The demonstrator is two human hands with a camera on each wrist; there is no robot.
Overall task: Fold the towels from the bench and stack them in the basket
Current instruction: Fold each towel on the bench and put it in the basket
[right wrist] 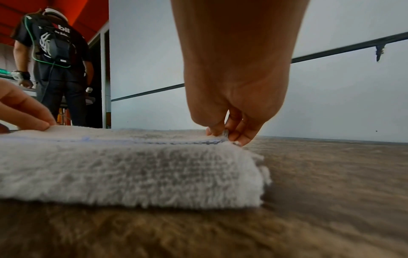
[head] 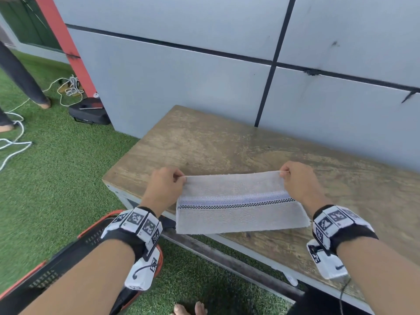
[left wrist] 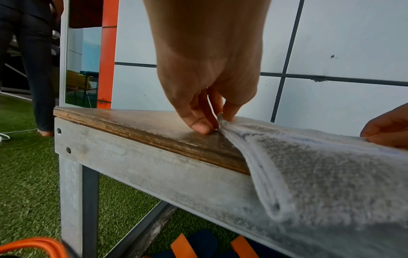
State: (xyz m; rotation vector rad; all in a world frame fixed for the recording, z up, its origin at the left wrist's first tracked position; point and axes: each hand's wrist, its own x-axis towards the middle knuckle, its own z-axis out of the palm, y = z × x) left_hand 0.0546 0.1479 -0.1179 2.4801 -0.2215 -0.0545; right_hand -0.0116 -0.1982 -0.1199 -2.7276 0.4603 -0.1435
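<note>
Pinching the far corners of a folded white towel [head: 238,201]: left hand [head: 164,185] on the far-left corner, right hand [head: 300,180] on the far-right, thumb and fingertips [left wrist: 199,126] pressed together on cloth at each end. Lying across the near edge of the wooden bench [head: 204,137], long axis running left to right between the two grips, blue-and-checkered stripe [head: 236,202] parallel to it, the near-left part hanging over the bench lip. Stretching toward the body from both pinches, so probably one more fold pulled toward the near edge, or one end carried across to the other; neither hand nearer than the other. Flat, worn, bare wood beyond and to the right. Grey panelled wall [head: 181,76] close behind. Orange-rimmed black basket [head: 68,258] low on the left, on artificial grass [head: 56,178], nearest the left hand. Contents of the basket not visible.
</note>
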